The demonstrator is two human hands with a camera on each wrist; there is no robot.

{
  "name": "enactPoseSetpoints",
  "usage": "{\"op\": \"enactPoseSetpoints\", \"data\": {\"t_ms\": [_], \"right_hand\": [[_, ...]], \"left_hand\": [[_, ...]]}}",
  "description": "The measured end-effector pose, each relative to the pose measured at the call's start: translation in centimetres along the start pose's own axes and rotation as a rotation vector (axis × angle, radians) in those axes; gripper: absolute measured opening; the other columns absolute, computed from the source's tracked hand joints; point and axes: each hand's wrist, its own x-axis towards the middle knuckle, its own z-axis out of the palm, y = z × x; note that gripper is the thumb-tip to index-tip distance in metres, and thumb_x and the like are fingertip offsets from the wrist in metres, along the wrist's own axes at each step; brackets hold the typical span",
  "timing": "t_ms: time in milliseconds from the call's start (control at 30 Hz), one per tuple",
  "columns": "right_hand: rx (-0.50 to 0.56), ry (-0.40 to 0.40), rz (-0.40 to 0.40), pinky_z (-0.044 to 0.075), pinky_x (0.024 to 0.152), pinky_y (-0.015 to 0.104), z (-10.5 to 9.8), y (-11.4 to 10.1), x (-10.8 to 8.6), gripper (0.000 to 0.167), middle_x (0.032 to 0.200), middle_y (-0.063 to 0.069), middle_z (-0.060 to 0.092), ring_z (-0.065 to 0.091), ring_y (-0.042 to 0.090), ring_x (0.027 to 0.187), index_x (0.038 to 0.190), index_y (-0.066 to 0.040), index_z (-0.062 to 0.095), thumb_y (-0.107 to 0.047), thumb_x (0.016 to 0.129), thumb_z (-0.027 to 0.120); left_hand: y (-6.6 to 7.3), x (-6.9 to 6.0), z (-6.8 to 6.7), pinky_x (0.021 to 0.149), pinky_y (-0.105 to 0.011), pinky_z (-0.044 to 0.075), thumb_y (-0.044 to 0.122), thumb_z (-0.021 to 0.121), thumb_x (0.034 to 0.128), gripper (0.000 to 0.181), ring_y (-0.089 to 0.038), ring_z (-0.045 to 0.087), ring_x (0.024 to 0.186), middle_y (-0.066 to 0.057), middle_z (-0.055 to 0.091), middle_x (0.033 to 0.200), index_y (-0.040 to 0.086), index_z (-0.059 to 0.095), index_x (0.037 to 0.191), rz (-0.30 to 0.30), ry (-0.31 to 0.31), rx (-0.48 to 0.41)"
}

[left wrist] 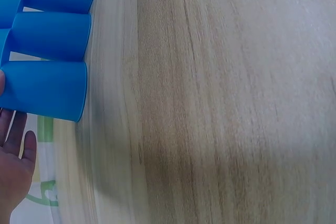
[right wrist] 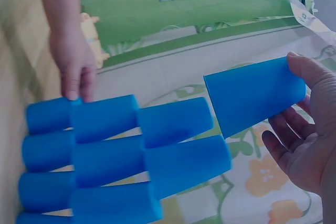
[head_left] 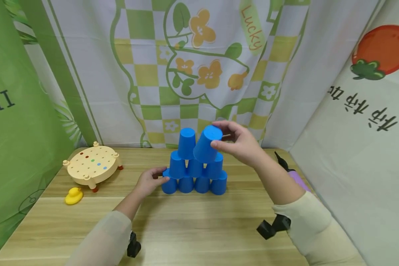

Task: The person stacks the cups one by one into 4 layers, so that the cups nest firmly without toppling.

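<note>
Blue plastic cups stand upside down in a stepped stack, with a bottom-row cup [head_left: 202, 184] and a middle-row cup [head_left: 177, 165] among them. Two cups form the third row in the right wrist view, a farther cup [right wrist: 176, 121] and a nearer cup [right wrist: 189, 166]. Above them, my right hand [head_left: 241, 142] grips a tilted blue cup [right wrist: 257, 98] near its closed end, thumb on one side and fingers on the other. Whether its rim touches the third row, I cannot tell. My left hand [head_left: 151, 181] holds the leftmost bottom cup [left wrist: 44, 90] between thumb and fingers.
On the left of the wooden table [head_left: 186, 229] sit a round cream pegged board [head_left: 93, 164] on short legs and a yellow toy duck [head_left: 74, 196]. A purple and black object [head_left: 297, 179] lies partly behind the right forearm. A patterned curtain [head_left: 146, 88] hangs behind the stack.
</note>
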Motion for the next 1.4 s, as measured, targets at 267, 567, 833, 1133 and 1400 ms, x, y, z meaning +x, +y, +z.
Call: {"op": "enactPoseSetpoints", "data": {"t_ms": [267, 567, 833, 1133, 1400], "right_hand": [[0.002, 0.055, 0.020, 0.054, 0.095, 0.041, -0.7, -2.0, 3.6, 0.054, 0.130, 0.009, 0.059, 0.059, 0.027, 0.114, 0.140, -0.013, 0.051, -0.027, 0.091, 0.070], [-0.009, 0.122, 0.080, 0.050, 0.099, 0.043, -0.6, -2.1, 6.6, 0.056, 0.131, 0.006, 0.059, 0.055, 0.022, 0.119, 0.141, -0.020, 0.051, -0.036, 0.090, 0.069], [-0.018, 0.092, 0.133, 0.049, 0.101, 0.044, 0.0, -1.2, 7.8, 0.057, 0.133, 0.007, 0.058, 0.054, 0.024, 0.121, 0.142, -0.019, 0.050, -0.038, 0.091, 0.068], [-0.021, 0.078, 0.143, 0.050, 0.101, 0.043, 0.3, -0.5, 8.1, 0.060, 0.136, 0.005, 0.058, 0.054, 0.023, 0.122, 0.145, -0.022, 0.047, -0.041, 0.091, 0.067], [-0.006, 0.072, 0.141, 0.049, 0.102, 0.044, 0.5, -0.2, 8.3, 0.060, 0.138, 0.005, 0.056, 0.052, 0.024, 0.124, 0.146, -0.021, 0.046, -0.040, 0.093, 0.066]], "left_hand": [[-0.2, 0.2, 0.1, 0.106, -0.052, 0.045, 0.022, 0.068, 0.0928, 0.049, -0.040, 0.053, 0.127, -0.021, 0.058, 0.138, 0.003, 0.056, 0.136, -0.017, 0.002, 0.000], [-0.2, 0.2, 0.1, 0.104, -0.053, 0.046, 0.023, 0.069, 0.0922, 0.050, -0.043, 0.052, 0.127, -0.020, 0.057, 0.139, 0.005, 0.056, 0.137, -0.045, 0.004, 0.000], [0.0, 0.0, 0.1, 0.106, -0.052, 0.045, 0.022, 0.069, 0.0926, 0.050, -0.041, 0.052, 0.128, -0.018, 0.056, 0.140, 0.005, 0.055, 0.138, -0.046, -0.002, -0.017], [0.0, 0.1, 0.2, 0.107, -0.052, 0.045, 0.022, 0.068, 0.0934, 0.050, -0.040, 0.053, 0.127, -0.020, 0.056, 0.139, 0.003, 0.055, 0.137, -0.014, 0.001, 0.006], [0.2, -0.1, 0.1, 0.108, -0.052, 0.044, 0.020, 0.068, 0.0933, 0.048, -0.039, 0.053, 0.128, -0.021, 0.057, 0.139, 0.002, 0.055, 0.137, -0.012, 0.004, 0.009]]}}
